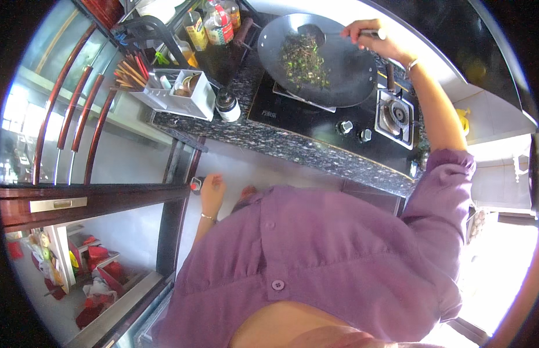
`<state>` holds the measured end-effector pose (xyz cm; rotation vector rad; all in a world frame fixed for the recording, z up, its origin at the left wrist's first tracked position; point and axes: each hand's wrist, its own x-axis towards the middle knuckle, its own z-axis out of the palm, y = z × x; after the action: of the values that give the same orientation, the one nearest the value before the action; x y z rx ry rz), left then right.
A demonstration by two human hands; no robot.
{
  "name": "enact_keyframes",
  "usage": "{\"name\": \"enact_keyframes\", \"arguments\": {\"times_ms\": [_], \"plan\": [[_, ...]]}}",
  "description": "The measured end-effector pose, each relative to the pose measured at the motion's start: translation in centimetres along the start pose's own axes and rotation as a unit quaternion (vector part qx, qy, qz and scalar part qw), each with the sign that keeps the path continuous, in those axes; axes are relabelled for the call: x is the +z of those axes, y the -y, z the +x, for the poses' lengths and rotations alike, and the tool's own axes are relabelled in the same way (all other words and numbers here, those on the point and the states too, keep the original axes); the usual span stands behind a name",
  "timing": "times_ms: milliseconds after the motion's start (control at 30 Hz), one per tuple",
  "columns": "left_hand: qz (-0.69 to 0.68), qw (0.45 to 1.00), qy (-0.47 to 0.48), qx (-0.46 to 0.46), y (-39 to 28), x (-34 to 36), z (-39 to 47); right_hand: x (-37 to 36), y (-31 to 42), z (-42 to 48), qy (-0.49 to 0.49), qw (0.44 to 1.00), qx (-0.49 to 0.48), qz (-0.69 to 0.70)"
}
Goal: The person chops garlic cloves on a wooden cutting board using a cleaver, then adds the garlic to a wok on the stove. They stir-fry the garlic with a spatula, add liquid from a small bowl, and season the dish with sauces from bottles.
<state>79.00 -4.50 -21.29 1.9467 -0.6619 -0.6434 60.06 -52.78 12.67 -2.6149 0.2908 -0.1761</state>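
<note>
My right hand (366, 35) grips the handle of a cooking spatula (378, 34) over the far right of a large dark wok (350, 74). The spatula's dark blade (313, 34) rests at the top edge of chopped green and brown food (302, 63), spread over the middle of the wok. The wok sits on the left burner of a black glass gas hob (295, 115). My left hand (213, 190) hangs low at my side, away from the counter, its fingers loosely bent and nothing visible in them.
A second burner (398, 114) and two knobs (355, 131) lie right of the wok. On the speckled stone counter (321, 154) stand a white-labelled jar (228, 106), a utensil caddy (189, 98) with chopsticks, and sauce bottles (218, 26). A glass door (108, 191) with wooden bars is at left.
</note>
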Motion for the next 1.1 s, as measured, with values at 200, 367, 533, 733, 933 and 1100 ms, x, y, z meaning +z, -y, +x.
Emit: {"name": "enact_keyframes", "arguments": {"times_ms": [200,367,533,733,933,1100], "plan": [[-0.054,0.996,0.018,0.070,1.2,2.4,1.4,6.7,-0.4,0.5,0.028,0.981,-0.114,-0.156],[-0.013,0.997,0.050,0.050,0.5,1.8,1.2,5.1,6.3,-4.4,0.107,0.968,-0.196,-0.117],[0.023,0.996,0.048,0.069,0.7,1.4,1.7,5.0,9.6,-6.0,0.177,0.968,-0.128,-0.120],[0.026,0.992,0.071,0.101,-1.9,1.9,2.9,8.2,6.2,-7.1,0.103,0.977,-0.134,-0.129],[0.004,0.990,0.089,0.111,-2.3,0.7,3.2,12.5,3.5,-10.8,0.180,0.925,-0.128,-0.308],[0.086,0.973,0.133,0.169,-3.2,-1.1,5.4,13.9,2.5,-13.2,0.179,0.912,-0.035,-0.368]]}}
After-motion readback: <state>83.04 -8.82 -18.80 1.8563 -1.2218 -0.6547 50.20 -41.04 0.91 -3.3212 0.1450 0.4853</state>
